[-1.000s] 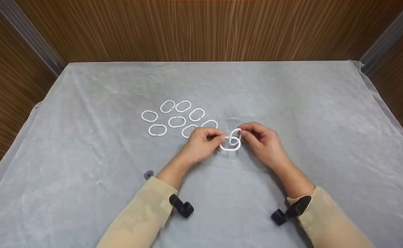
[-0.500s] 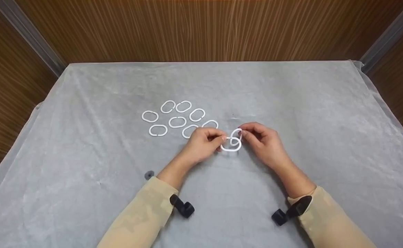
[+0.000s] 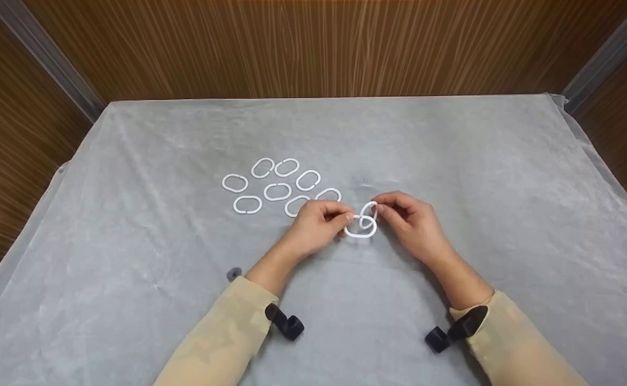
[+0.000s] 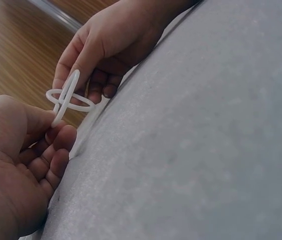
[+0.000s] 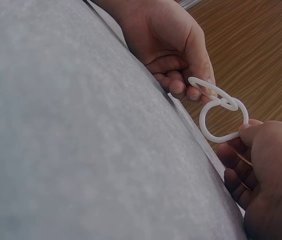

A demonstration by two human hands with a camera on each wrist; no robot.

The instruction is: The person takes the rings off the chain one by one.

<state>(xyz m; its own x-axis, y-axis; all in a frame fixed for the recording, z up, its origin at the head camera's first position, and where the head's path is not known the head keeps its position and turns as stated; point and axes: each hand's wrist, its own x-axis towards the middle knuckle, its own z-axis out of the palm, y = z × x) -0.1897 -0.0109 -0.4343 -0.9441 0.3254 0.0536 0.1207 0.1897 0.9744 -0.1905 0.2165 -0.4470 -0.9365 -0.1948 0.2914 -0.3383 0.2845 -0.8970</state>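
Observation:
My left hand (image 3: 313, 228) pinches one end of a white oval plastic link (image 3: 360, 236) between thumb and index finger. With thumb and index finger, my right hand (image 3: 414, 225) pinches a second white link (image 3: 369, 203), tilted on edge. The two links pass through each other, held just above the cloth. In the right wrist view, the right hand's link (image 5: 202, 121) faces the camera as a rounded loop, crossed at its top by the left hand's link (image 5: 214, 86). The left wrist view shows the left hand's link (image 4: 65, 102) standing steeply across the other link (image 4: 82, 107).
Several loose white links, among them one oval link (image 3: 277, 200), lie flat on the grey cloth (image 3: 452, 155) left of the hands. My left hand partly covers the nearest link (image 3: 289, 210). Wood-grain panels (image 3: 313, 48) stand around the back and sides.
Both hands keep the same pinch on the interlocked links. Only a slight shift of the head view shows.

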